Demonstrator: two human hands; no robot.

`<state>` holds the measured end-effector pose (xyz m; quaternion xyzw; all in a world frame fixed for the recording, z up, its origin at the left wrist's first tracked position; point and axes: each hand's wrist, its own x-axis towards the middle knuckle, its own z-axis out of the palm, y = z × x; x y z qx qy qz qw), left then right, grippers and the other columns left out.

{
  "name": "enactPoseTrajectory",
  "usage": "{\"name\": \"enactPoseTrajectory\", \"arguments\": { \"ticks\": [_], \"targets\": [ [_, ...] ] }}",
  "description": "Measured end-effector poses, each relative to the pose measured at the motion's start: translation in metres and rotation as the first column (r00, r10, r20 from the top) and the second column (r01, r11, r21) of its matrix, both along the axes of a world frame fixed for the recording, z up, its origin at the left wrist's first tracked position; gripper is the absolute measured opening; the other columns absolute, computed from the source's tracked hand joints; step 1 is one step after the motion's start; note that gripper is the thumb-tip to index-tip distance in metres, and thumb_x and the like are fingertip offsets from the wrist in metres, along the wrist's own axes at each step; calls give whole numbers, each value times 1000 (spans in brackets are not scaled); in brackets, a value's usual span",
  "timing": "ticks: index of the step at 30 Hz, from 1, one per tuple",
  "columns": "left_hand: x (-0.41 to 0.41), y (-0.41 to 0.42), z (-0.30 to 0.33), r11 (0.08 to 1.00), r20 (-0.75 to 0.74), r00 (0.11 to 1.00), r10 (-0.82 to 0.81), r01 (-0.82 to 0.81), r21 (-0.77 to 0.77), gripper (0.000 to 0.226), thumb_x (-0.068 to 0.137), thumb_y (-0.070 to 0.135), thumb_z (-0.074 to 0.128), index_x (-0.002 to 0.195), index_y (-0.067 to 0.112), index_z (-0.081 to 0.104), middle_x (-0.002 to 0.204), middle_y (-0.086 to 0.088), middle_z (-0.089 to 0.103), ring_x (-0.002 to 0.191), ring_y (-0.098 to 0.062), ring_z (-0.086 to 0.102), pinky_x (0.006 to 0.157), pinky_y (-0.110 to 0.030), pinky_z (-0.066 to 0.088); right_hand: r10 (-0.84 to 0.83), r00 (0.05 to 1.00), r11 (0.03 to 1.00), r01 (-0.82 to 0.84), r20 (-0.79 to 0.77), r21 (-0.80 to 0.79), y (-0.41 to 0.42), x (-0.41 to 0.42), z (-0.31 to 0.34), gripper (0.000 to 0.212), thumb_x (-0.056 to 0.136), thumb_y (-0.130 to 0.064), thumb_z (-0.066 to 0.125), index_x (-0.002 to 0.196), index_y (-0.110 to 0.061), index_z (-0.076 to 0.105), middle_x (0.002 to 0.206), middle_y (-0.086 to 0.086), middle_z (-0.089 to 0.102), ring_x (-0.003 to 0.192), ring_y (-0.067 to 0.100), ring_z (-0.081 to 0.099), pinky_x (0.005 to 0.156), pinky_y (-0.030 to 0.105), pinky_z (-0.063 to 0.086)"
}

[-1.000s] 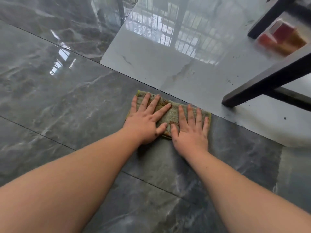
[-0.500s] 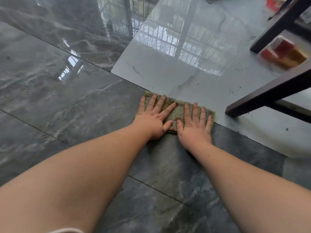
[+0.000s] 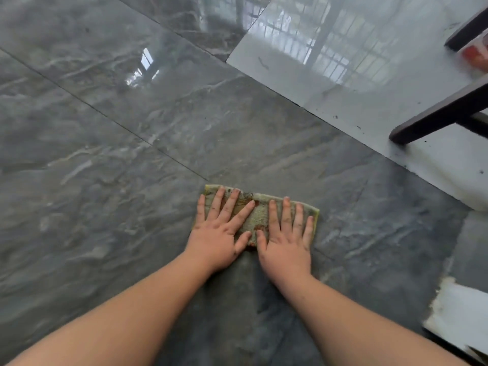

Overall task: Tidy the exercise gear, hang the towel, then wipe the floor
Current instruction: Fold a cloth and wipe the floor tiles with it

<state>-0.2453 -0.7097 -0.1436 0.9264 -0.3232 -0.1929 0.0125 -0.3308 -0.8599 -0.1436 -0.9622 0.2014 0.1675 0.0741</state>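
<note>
With the left hand (image 3: 216, 240) and right hand (image 3: 286, 243) spread flat on the dirty cloth (image 3: 260, 216), it may smear grime across the glossy floor (image 3: 132, 154).

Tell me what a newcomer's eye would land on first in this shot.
First, the two hands pressed flat side by side, left hand and right hand, on a stained green cloth low in the middle of the view. Around them spreads the glossy dark marble floor, meeting a pale tile at upper right. A dark furniture leg stands on that tile at the right edge.
</note>
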Motion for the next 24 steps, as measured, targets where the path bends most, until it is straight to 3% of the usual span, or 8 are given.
{"name": "enactPoseTrajectory", "arguments": {
  "ticks": [4, 11, 14, 18, 20, 24],
  "targets": [
    [-32, 40, 1, 1000, -20, 1000, 22, -22, 6, 69, 92, 63, 30, 153, 43, 6, 164, -3, 2, 151, -31, -4, 115, -65, 1, 63, 996, 998, -64, -59, -2, 37, -27, 2, 74, 91, -54, 33, 156, -23, 14, 164, 8, 6, 151, 34, -1, 119, 58, 0],
    [-52, 63, -1, 995, -1, 995, 98, -98, -16, 70, 91, 61, 35, 154, 42, 11, 165, -4, 4, 151, -30, -1, 115, -65, 9, 132, 991, 991, -132, -13, -2, 46, -35, -4, 77, 87, -55, 37, 155, -21, 21, 163, 12, 15, 150, 38, 7, 118, 61, 7],
    [-39, 52, -4, 994, 5, 994, 113, -113, -14, 70, 90, 63, 34, 154, 42, 13, 164, -5, 4, 151, -31, -2, 116, -65, 7, 132, 991, 991, -133, 19, 3, 41, -26, -5, 77, 86, -55, 38, 154, -23, 25, 163, 10, 18, 149, 37, 12, 118, 61, 9],
    [6, 33, -6, 996, 15, 996, 86, -87, 20, 71, 89, 67, 20, 152, 45, -6, 162, -3, -15, 148, -29, -20, 116, -62, -7, 115, 992, 993, -113, 53, -30, 22, 13, -8, 76, 87, -57, 36, 155, -27, 18, 163, 6, 15, 150, 33, 10, 119, 58, 7],
    [35, 20, -7, 997, 26, 997, 74, -75, 25, 72, 89, 68, 14, 150, 46, -15, 160, -2, -23, 146, -29, -26, 115, -61, -11, 115, 992, 993, -113, 58, -40, 8, 42, -9, 75, 89, -58, 32, 155, -29, 12, 164, 3, 10, 151, 31, 5, 119, 57, 3],
    [89, -8, -7, 995, 57, 993, 99, -100, 15, 72, 90, 68, 16, 150, 45, -16, 161, -3, -21, 146, -29, -26, 115, -60, -12, 119, 992, 992, -118, 50, -36, -20, 99, -8, 73, 91, -60, 25, 156, -34, 3, 165, 0, -2, 151, 28, -7, 119, 55, -4]
  ]
}}
